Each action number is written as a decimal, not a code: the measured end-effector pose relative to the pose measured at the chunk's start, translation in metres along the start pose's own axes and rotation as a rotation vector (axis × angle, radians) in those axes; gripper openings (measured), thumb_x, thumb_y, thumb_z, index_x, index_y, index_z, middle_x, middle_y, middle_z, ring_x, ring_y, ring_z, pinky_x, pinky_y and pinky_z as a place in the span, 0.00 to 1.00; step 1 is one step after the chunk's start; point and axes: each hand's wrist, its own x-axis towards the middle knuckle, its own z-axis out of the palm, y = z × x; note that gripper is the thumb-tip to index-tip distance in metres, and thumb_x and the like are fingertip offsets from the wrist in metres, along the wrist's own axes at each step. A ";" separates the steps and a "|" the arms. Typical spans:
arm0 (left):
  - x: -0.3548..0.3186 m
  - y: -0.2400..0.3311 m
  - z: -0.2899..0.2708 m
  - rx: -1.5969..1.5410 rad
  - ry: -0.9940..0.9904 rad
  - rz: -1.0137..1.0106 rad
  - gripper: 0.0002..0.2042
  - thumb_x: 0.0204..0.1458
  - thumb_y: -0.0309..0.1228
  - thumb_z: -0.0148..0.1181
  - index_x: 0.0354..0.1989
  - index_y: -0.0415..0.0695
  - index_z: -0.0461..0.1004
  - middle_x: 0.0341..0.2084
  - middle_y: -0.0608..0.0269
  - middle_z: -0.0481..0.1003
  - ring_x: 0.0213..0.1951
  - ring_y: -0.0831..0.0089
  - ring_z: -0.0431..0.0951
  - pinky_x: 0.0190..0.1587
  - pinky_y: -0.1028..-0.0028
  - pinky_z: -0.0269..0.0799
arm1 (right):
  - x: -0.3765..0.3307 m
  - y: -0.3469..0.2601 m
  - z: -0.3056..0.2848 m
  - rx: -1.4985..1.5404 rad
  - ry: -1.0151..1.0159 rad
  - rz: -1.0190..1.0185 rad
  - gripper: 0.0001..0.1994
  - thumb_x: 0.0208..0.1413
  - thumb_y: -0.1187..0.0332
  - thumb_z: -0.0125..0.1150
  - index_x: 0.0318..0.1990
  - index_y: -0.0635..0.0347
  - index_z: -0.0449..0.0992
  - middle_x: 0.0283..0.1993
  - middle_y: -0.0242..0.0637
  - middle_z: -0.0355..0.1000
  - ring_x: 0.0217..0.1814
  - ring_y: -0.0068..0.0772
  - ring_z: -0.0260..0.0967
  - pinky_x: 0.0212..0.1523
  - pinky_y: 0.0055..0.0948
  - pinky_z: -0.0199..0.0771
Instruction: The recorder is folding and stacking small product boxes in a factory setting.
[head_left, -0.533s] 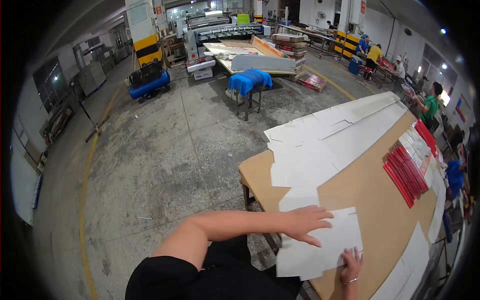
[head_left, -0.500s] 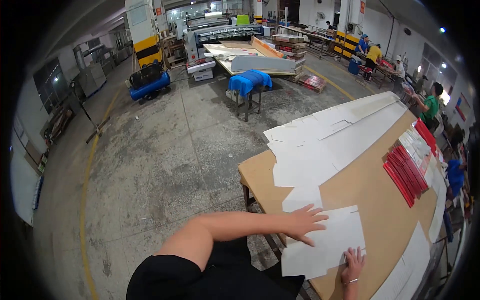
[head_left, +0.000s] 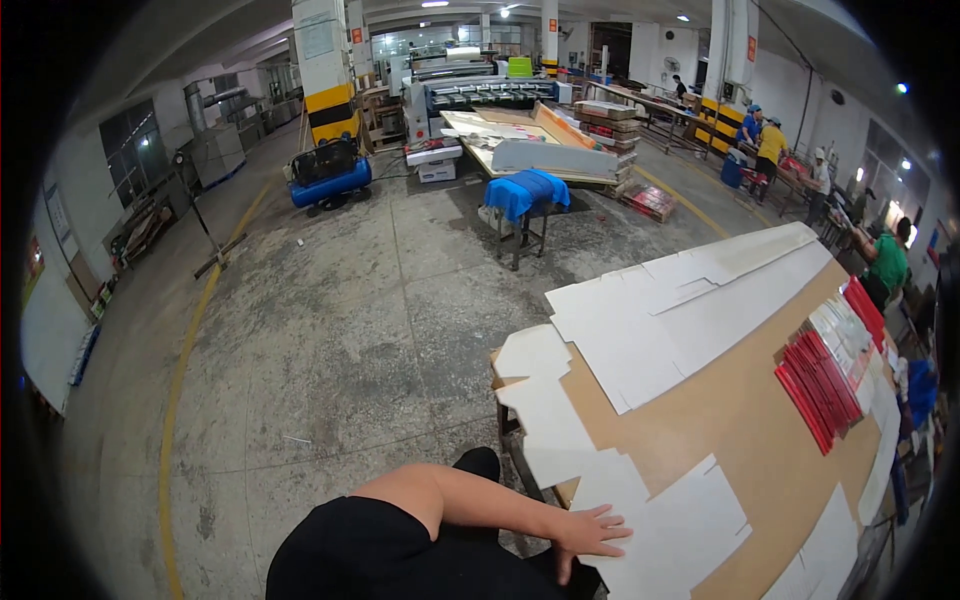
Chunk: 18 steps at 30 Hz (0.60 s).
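My left hand [head_left: 590, 535] lies flat with its fingers spread on a white die-cut cardboard sheet [head_left: 690, 520] at the near end of the table. This sheet, with notched and slotted edges, reaches forward along the table's left side and partly overhangs that edge. My right hand is out of the picture. Beyond the sheet lies more white die-cut cardboard [head_left: 640, 330], long and pointing away to the far right, with slits and a raised strip along it.
Red folded pieces [head_left: 818, 390] lie in a row on the brown tabletop [head_left: 730, 420] at the right. More white sheets [head_left: 815, 550] are at the near right. A blue-covered stool [head_left: 525, 195] stands ahead. Several people work at the far right, one in green [head_left: 887, 262].
My right hand has gone out of view. The near cardboard sheet has turned and now extends along the left table edge. My left hand has moved nearer, and the whole view has shifted.
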 end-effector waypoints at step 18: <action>0.039 0.011 0.049 0.080 0.511 -0.083 0.18 0.48 0.39 0.58 0.49 0.51 0.69 0.44 0.62 0.67 0.51 0.61 0.67 0.45 0.57 0.66 | 0.122 -0.075 -0.051 -0.255 0.360 0.088 0.24 0.55 0.55 0.63 0.54 0.63 0.73 0.44 0.54 0.73 0.41 0.55 0.71 0.44 0.42 0.73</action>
